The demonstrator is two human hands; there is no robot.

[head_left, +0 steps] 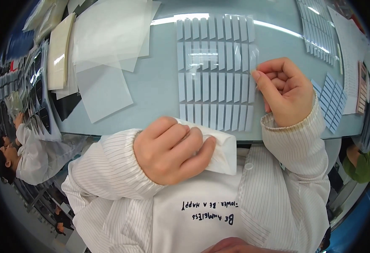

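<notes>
A clear plastic sheet with rows of pale blue-grey strips (199,86) lies in front of me on the glass-topped table. At its right edge my right hand (288,92) is closed in a pinch, thumb against forefinger, on the sheet's clear margin. My left hand (172,149) is curled round a crumpled white wipe (225,154), cloth or paper I cannot tell. It is held at the table's near edge, just below the sheet, and the fingers cover part of the wipe.
Translucent sheets (102,38) overlap at the back left, beside a cream-coloured stack (60,55). Dark pieces in clear sleeves (37,92) line the left side. More strip sheets (330,103) and a printed paper (347,63) lie at right. Another person (37,156) sits at far left.
</notes>
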